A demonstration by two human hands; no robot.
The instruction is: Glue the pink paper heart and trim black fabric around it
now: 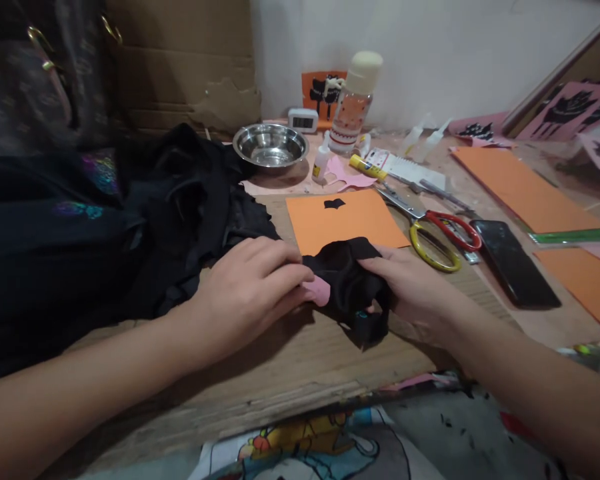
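Between my two hands, just above the wooden table, is a crumpled piece of black fabric [347,267]. My right hand [405,277] grips its right side, thumb on top. The fingers of my left hand [255,283] are closed on a small pink paper piece [318,291] at the fabric's left edge. Behind them lies an orange sheet [347,227] with a small black cut-out [335,203] on it. Scissors [433,230] with one red and one yellow handle rest beside the sheet, beyond my right hand.
Dark cloth [180,207] is heaped at the left. A metal bowl [271,145], a glue bottle [321,163], a glue stick [367,167] and a drinking bottle [353,103] stand or lie at the back. On the right are a phone [515,263] and orange sheets [525,190].
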